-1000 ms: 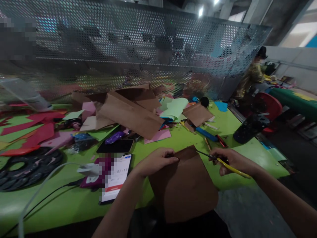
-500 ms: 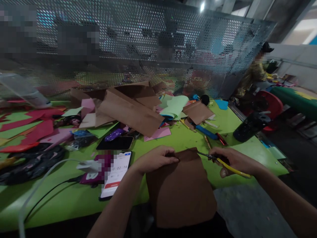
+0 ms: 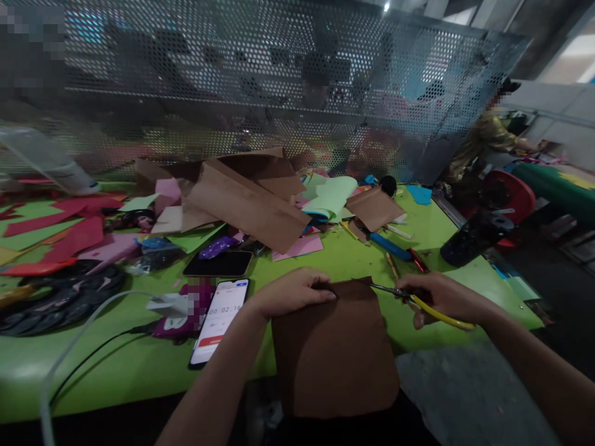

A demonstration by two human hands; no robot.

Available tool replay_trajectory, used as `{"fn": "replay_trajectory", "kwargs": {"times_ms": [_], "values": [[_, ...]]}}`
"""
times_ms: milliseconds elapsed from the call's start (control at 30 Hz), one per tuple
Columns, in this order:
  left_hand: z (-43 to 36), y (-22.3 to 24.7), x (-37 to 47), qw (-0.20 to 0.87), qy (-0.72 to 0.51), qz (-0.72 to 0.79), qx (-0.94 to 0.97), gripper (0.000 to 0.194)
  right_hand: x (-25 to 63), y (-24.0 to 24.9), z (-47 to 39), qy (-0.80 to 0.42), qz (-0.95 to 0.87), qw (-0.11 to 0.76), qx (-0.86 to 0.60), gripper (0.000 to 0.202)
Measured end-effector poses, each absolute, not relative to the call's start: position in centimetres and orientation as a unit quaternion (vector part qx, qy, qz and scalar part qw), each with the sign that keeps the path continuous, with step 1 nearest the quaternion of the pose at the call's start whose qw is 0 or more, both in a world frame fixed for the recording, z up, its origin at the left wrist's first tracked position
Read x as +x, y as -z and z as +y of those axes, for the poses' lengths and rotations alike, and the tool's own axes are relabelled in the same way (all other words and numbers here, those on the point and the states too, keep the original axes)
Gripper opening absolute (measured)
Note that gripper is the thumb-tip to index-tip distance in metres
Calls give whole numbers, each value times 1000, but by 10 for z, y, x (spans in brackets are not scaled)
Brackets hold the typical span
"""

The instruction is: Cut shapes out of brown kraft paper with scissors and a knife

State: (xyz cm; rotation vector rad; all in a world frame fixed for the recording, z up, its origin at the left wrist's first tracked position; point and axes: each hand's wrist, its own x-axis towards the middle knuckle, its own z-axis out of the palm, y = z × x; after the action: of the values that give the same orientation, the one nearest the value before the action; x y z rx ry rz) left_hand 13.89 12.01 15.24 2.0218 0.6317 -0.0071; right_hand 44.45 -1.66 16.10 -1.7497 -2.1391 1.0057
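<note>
Brown paper (image 3: pixel 337 356) sits at the lower centre of the frame, below my left grip (image 3: pixel 300 293), which pinches its top edge; my right grip (image 3: pixel 439 293), farther off, clasps yellow-handled scissors (image 3: pixel 439 314), their long axis slanting up-left, tips at the sheet's upper-right corner.

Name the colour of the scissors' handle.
Yellow; the scissors' handle shows best in the head view.

Paper scraps (image 3: pixel 77 240) across a green table (image 3: pixel 134 371), scissors (image 3: pixel 421 303) and a person (image 3: pixel 483 136) at another table (image 3: pixel 546 186) suggest a craft workshop.
</note>
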Motion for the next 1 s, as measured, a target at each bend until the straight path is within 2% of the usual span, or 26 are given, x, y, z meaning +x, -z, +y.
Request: {"fn": "replay_trajectory", "kwargs": {"times_ms": [100, 233, 467, 567, 667, 800, 1000], "values": [[120, -155, 140, 481, 14, 260, 837, 26, 442, -168, -15, -310, -742, 68, -591, 60], [118, -155, 144, 482, 29, 240, 842, 24, 437, -170, -12, -302, -753, 49, -583, 57], [118, -147, 147, 500, 11, 240, 832, 26, 438, -152, -12, -342, -726, 98, -588, 47], [120, -141, 145, 490, -15, 263, 831, 28, 442, -141, -12, -358, -698, 157, -601, 46], [123, -132, 143, 506, -60, 298, 807, 34, 445, -129, -10, -409, -639, 251, -602, 47], [121, -116, 143, 588, -152, 349, 714, 36, 444, -118, -7, -480, -556, 371, -569, 57], [116, -92, 149, 653, -295, 392, 577, 42, 437, -104, -2, -494, -502, 454, -546, 59]]}}
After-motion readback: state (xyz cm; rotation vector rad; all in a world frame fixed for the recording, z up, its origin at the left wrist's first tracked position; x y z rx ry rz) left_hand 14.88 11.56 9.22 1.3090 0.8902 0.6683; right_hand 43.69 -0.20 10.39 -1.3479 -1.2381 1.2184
